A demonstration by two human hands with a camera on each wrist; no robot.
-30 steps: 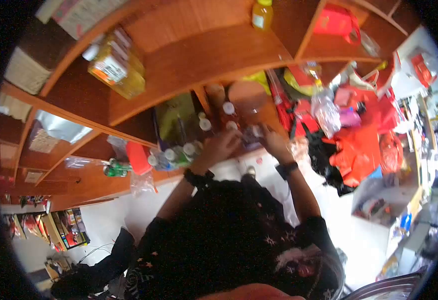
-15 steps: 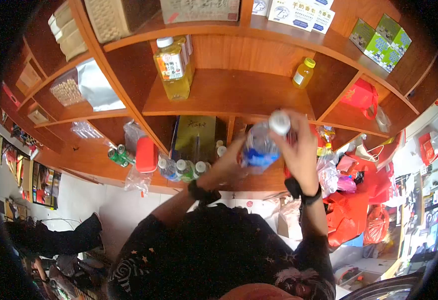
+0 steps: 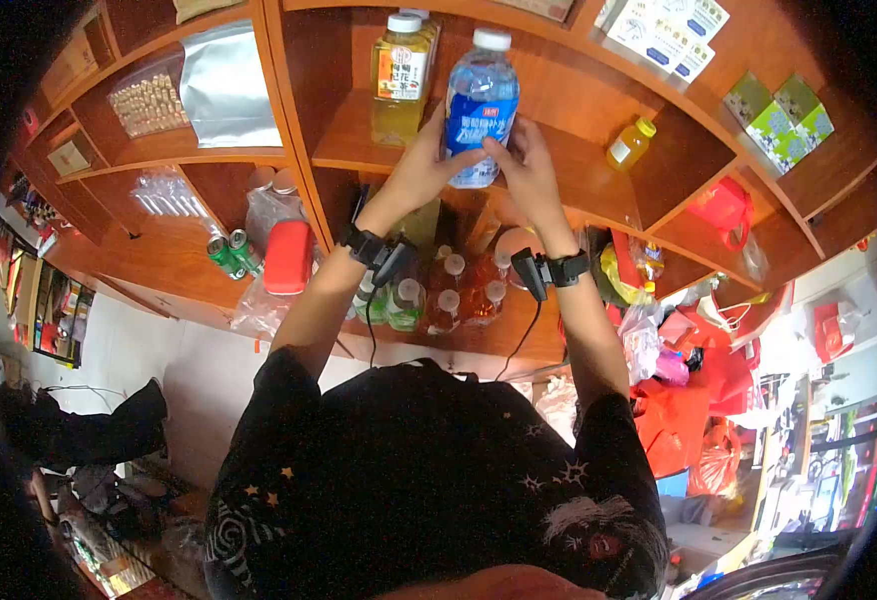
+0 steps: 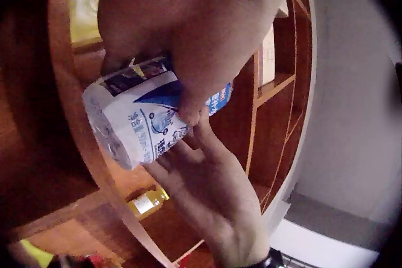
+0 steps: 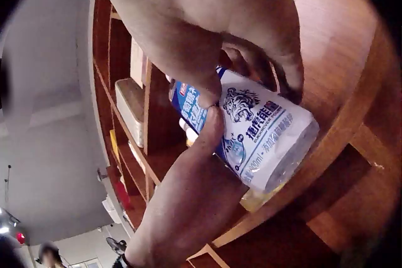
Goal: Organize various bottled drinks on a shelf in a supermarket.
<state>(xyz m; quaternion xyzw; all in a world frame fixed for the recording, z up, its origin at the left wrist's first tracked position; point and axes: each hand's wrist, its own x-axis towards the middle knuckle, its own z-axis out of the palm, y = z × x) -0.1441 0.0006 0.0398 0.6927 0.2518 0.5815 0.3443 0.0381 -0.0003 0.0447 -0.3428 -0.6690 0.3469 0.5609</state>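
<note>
A clear drink bottle with a blue and white label and a white cap stands upright between both hands, in front of a wooden shelf compartment. My left hand grips its lower left side, thumb across the label. From the right, my right hand grips the lower part, its thumb meeting the other. The left wrist view shows the bottle's base and both thumbs on the label. Just left of it on the shelf stands a bottle of yellow tea, with another partly hidden behind.
A small yellow-capped bottle stands farther right on the same shelf. Below the forearms, several capped bottles crowd the lower counter. A red case and green cans lie left; red bags pile up right.
Both hands came up from the lower counter with the blue-labelled bottle, first tilted and blurred, now upright at shelf height beside the yellow tea. The head view has shifted along the shelves.
</note>
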